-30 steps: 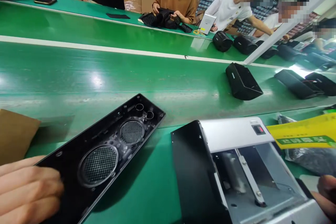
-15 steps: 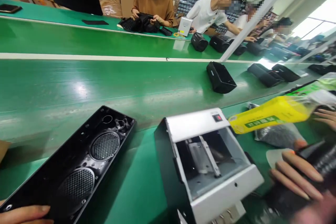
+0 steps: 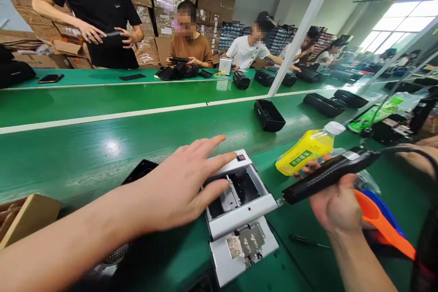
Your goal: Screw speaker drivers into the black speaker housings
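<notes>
My left hand (image 3: 186,182) stretches forward over a small white and black machine (image 3: 239,212), its fingers spread, the index and middle fingertips at the machine's open top. It holds nothing. My right hand (image 3: 337,203) grips a black electric screwdriver (image 3: 328,175) with a cable, its tip pointing left at the machine's right side. A black speaker shell (image 3: 138,175) lies on the green bench (image 3: 160,260) under my left forearm, mostly hidden.
A yellow bottle (image 3: 306,150) lies beyond the screwdriver. Orange and blue scoops (image 3: 383,219) sit at the right. A cardboard box (image 3: 27,219) is at the left. Black speaker shells (image 3: 268,115) ride the green conveyor (image 3: 102,146). Several people work across it.
My left hand left the speaker shell and reached over the machine. My right hand picked up the screwdriver and brought it to the machine. The camera tilted up.
</notes>
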Motion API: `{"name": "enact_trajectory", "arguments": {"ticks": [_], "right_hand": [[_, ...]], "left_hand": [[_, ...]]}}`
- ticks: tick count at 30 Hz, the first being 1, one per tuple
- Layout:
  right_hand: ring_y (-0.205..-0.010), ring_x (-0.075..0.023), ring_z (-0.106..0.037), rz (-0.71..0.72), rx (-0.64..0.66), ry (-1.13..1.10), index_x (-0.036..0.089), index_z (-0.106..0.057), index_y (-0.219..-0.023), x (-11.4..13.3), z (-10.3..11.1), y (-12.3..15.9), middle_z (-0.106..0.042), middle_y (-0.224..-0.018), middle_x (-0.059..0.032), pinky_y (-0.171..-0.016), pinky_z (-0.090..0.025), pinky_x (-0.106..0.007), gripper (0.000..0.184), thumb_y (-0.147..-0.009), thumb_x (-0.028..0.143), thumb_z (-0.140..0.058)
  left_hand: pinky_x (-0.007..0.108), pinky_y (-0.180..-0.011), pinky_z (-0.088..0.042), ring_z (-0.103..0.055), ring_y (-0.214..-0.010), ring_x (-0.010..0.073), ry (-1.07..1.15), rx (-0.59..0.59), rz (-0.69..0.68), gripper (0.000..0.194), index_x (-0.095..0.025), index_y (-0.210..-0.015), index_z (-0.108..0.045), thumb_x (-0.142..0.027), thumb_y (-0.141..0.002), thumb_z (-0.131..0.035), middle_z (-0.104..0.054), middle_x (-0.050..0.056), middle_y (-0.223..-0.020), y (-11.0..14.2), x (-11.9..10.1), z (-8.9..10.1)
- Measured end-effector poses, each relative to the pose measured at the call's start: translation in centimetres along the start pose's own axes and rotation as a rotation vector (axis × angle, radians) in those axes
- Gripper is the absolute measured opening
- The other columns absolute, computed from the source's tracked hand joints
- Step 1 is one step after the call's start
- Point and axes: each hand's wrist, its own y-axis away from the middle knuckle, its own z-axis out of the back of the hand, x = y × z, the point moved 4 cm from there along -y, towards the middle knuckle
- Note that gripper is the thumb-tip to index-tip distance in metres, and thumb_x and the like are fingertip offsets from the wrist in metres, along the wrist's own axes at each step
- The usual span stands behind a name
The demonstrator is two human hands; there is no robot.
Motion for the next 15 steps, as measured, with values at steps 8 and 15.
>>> {"name": "enact_trajectory", "arguments": {"ticks": [8,15], "right_hand": [[-0.088,-0.0255,-0.074,-0.097,0.106,0.679,0.024,-0.074,-0.118,1.1,7.5,3.6,-0.076,-0.112,-0.011,-0.07,-0.066,-0.034,0.059,-0.077,0.066,-0.079],[-0.08,-0.0194,-0.077,0.31,0.632,1.357,0.034,-0.077,-0.115,-0.7,10.0,9.2,-0.075,-0.103,-0.0022,-0.066,-0.065,-0.023,0.035,-0.095,0.058,-0.06]], "left_hand": [[0.044,-0.104,-0.058,-0.066,-0.125,0.0255,0.07,0.031,-0.041,0.057,-0.032,-0.157,-0.041,-0.021,-0.102,-0.035,-0.054,0.004,-0.153,-4.0,0.6,-2.9],[0.041,-0.092,-0.06,-0.071,-0.111,0.0257,0.099,0.04,-0.097,0.056,-0.029,-0.151,-0.049,-0.017,-0.097,-0.041,-0.06,0.005,-0.143,-3.8,0.2,-2.3]]}}
